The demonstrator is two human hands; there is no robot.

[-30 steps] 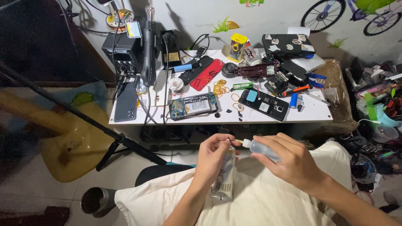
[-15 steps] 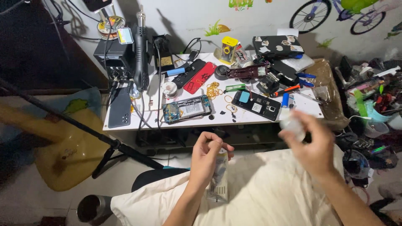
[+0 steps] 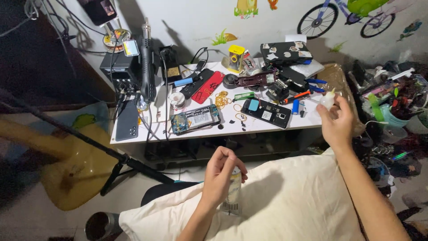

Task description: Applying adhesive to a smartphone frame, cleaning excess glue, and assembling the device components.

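Fingers of right hand (image 3: 337, 124) pinched round small white squeeze bottle (image 3: 327, 99), raised at 2 o'clock over table (image 3: 147, 136) edge, nozzle toward 11, long axis tilted. Looks light, soft-walled, likely slippery: best gripped at mid-body, gently. Left hand (image 3: 221, 177) at 6 o'clock, curled on clear flat packet (image 3: 232, 198), upright over cream pillow (image 3: 294, 201), axis 12 to 6. Opened phone (image 3: 195, 119) lying beyond, toward 12.
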